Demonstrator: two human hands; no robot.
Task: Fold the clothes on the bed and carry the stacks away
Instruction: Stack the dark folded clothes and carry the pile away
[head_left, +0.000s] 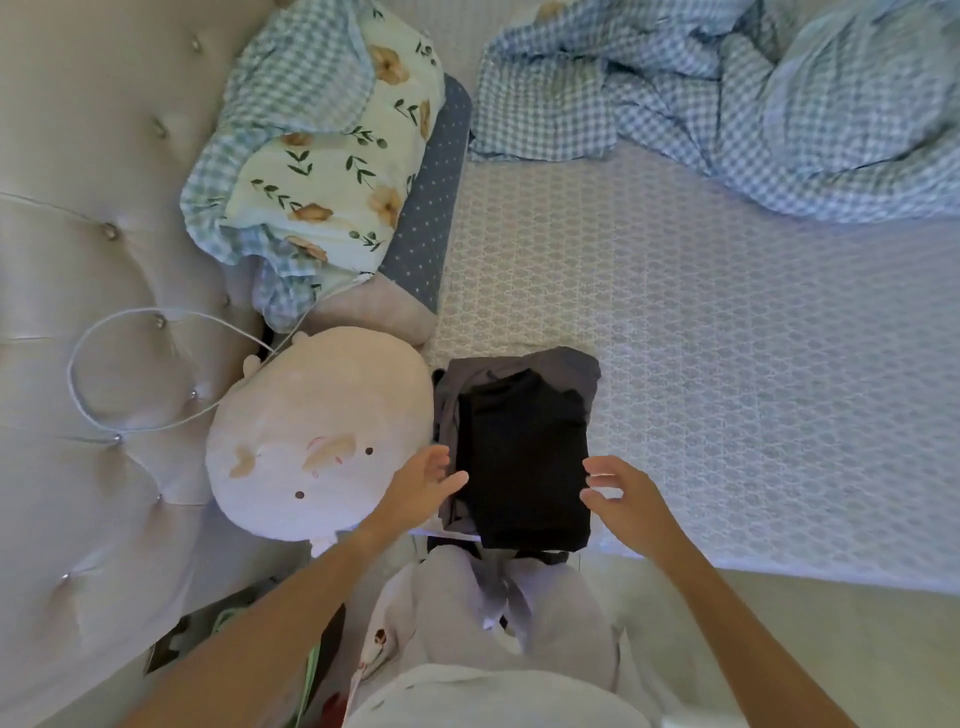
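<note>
Folded stack — black garment atop grey — lies squared.

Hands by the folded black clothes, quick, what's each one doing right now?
Left hand: open, fingers spread at the left edge of the folded stack, holding nothing.
Right hand: open, fingers loosely curved beside the stack's right edge, holding nothing.

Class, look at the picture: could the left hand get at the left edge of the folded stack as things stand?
Probably yes. The left hand hovers open beside the folded stack, nothing visibly between them. The plush pillow crowds that side, but looks soft.
</note>
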